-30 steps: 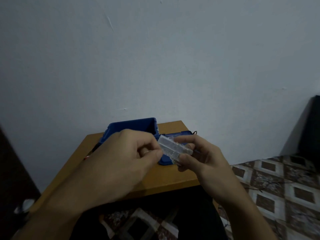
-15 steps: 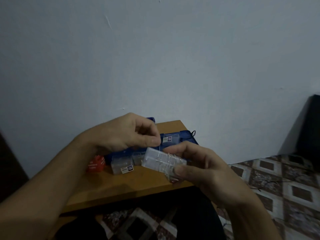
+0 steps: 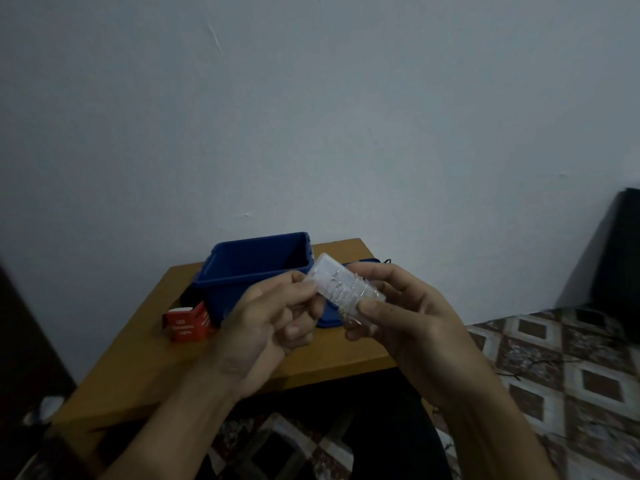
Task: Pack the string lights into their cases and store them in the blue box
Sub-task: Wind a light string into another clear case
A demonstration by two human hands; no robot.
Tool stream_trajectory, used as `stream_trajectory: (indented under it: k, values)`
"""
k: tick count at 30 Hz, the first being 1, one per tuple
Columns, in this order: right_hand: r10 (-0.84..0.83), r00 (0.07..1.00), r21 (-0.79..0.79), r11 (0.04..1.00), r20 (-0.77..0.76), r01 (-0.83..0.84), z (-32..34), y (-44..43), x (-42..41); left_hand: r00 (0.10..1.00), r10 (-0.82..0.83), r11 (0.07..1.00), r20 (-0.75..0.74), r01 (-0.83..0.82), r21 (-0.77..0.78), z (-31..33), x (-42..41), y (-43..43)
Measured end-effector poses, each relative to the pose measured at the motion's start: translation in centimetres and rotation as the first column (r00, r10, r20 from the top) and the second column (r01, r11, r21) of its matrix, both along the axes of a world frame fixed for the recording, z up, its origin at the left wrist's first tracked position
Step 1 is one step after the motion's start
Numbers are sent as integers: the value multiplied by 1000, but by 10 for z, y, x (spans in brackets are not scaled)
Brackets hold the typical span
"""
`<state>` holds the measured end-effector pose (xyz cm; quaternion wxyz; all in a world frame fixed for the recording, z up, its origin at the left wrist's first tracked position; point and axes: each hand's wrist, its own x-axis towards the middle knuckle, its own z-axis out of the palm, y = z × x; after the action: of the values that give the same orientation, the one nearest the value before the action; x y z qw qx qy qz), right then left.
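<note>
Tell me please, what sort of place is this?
Probably a room in a home: a small wooden table stands by a plain painted wall, on patterned floor tiles. The left hand and right hand hold a clear case near a blue box.

box on table, carton at its left, lid at its right, case in front
</note>
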<state>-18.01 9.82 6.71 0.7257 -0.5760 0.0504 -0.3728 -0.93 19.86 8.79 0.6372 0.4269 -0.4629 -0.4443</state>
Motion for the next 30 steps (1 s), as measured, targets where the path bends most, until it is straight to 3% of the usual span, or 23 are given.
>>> stream_trajectory:
  k: [3,6,10,17,30]
  values:
    - [-60,997,-71,996,-44,57,2,1,-2,980,153,988,126,-151,-26,4,-8,2]
    - [-87,991,-152,986,-100,71,3,1,-5,906,292,956,307,-285,-68,7,-14,2]
    - [-100,986,-227,971,-134,68,5,4,-6,812,362,930,457,-349,-117,4,-14,2]
    - [-129,972,-247,966,-199,78,4,2,-7,792,338,936,508,-339,-94,3,-11,3]
    - [-181,971,-265,955,-160,134,-2,-2,-1,769,314,912,557,-407,48,11,-13,6]
